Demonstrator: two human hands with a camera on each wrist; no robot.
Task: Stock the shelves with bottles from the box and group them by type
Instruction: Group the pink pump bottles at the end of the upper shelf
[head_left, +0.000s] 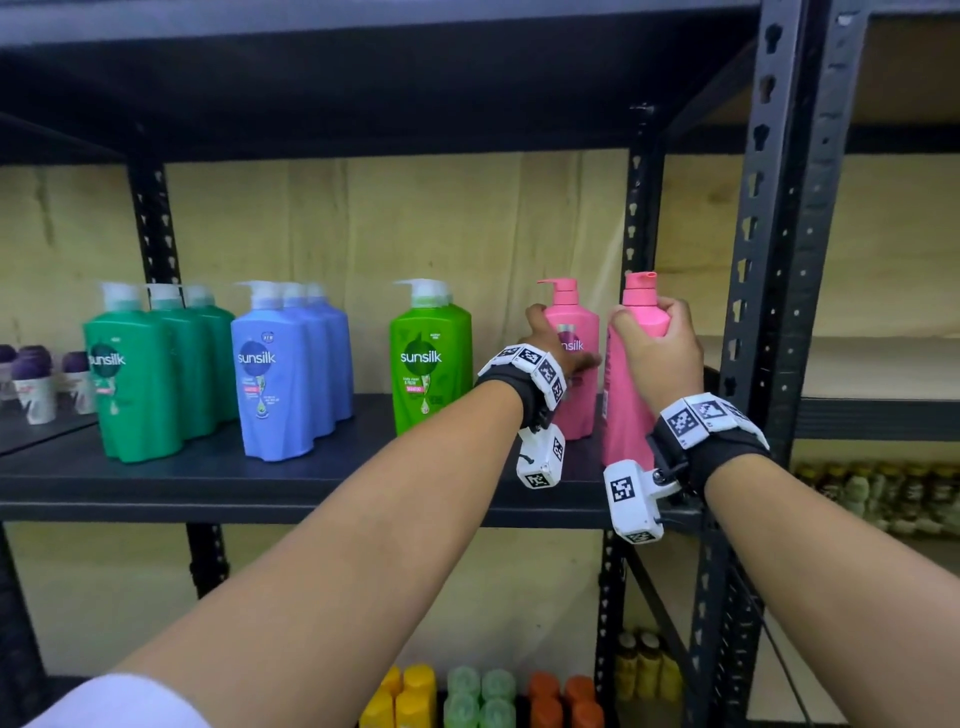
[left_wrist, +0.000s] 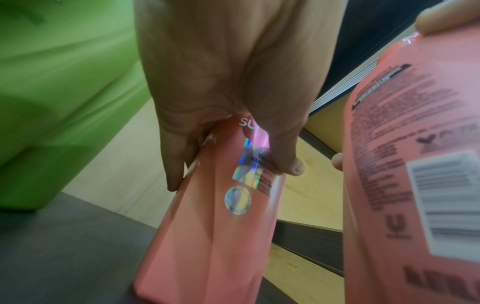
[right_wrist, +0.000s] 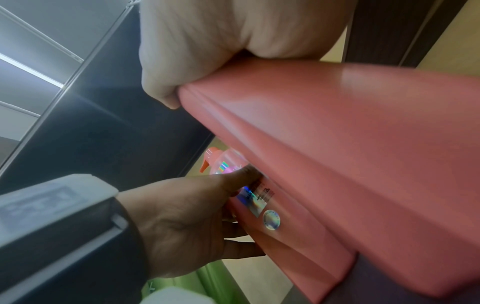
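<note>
Pink bottle (head_left: 631, 364) is gripped upright near the shelf (head_left: 311, 467) front edge by the right hand (head_left: 660, 348); second pink bottle (head_left: 571, 358), nozzle leftward, is clasped by the left hand (head_left: 550, 345). Open shelf lies between green bottle (head_left: 428, 358) and these.

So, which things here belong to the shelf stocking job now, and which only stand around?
Part of the job:
- left hand holding the left pink bottle
- right hand holding the right pink bottle
- shelf
- light green bottle, blue bottles, dark green bottles

Just around:
- purple-capped items at far left
- yellow, green, orange bottles below
</note>
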